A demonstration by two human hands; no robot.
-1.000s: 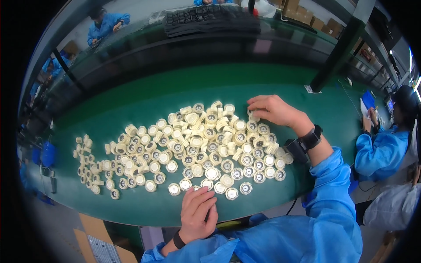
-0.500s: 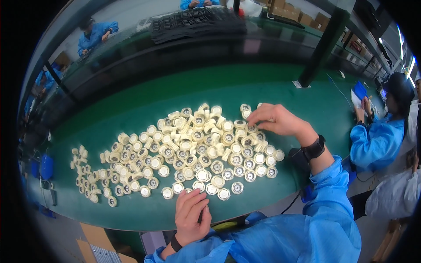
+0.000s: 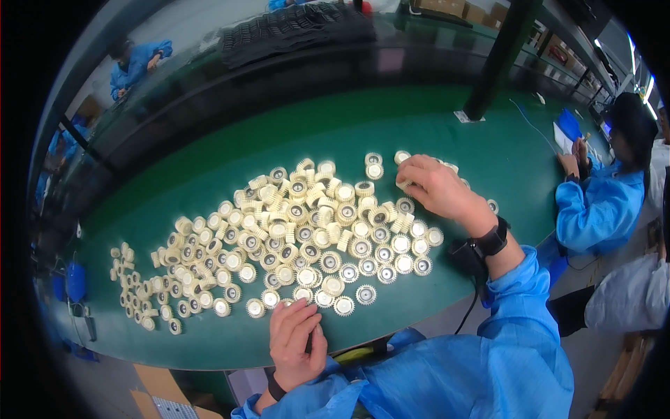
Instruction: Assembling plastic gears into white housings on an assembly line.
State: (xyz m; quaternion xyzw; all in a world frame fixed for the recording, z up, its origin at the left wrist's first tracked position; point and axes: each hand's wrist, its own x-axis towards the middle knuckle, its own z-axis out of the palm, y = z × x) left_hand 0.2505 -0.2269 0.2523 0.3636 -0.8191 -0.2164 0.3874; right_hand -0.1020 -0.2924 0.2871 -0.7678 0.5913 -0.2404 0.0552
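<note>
Many cream toothed gear wheels (image 3: 329,262) lie heaped on the green bench, some flat with pale faces up, others showing dark metal centres or standing on edge. My right hand (image 3: 440,187) is at the far right side of the heap, its bent fingers pinched on a gear wheel (image 3: 403,184). Two gears (image 3: 374,165) lie to its left, and one gear (image 3: 402,157) sits just beyond its fingertips. At the near edge of the bench rests my left hand (image 3: 296,342), fingers loosely bent and thumb apart, with its fingertips by the nearest gears. Its palm is hidden.
A dark post (image 3: 499,63) rises from the far part of the green bench (image 3: 230,342). To the right sits a co-worker in a blue smock (image 3: 604,209) beside a blue object (image 3: 569,124). Black trays (image 3: 293,31) stand beyond. An open cardboard box (image 3: 157,384) is below the near edge.
My right hand has shifted slightly toward the far side, and several gears now show to its right. The whole view has slid a little; my left hand stays by the near gears.
</note>
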